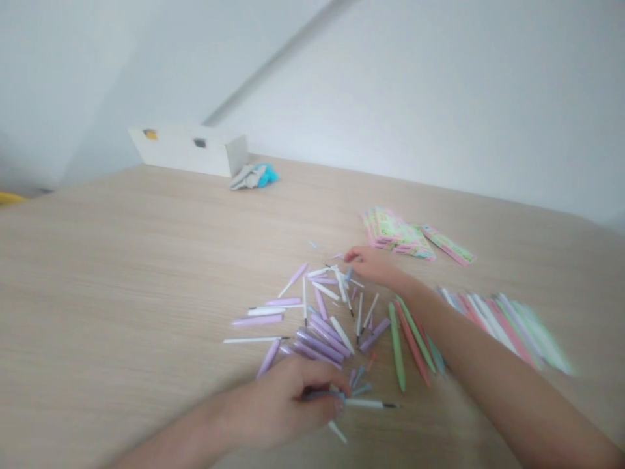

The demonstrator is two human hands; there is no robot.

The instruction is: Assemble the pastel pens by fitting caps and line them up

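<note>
My left hand [297, 400] is closed in a pinch at the near side of the pile, around a white pen refill [366, 404] with a dark tip pointing right. My right hand [374, 266] reaches to the far side of the pile, its fingers bent together by a small purple piece [336, 256]; whether they grip anything is too small to see. Between the hands lie loose purple pen barrels [319, 345], white barrels [342, 334] and more thin refills [305, 303]. Part of the pile is hidden behind my left hand.
Green pens [398, 348] and a red pen [413, 342] lie by my right forearm. Beyond it is a row of pastel pens [508, 329]. Printed packets [395, 231] are stacked farther back. A white box [185, 153] and a crumpled grey-blue item [254, 176] stand near the wall.
</note>
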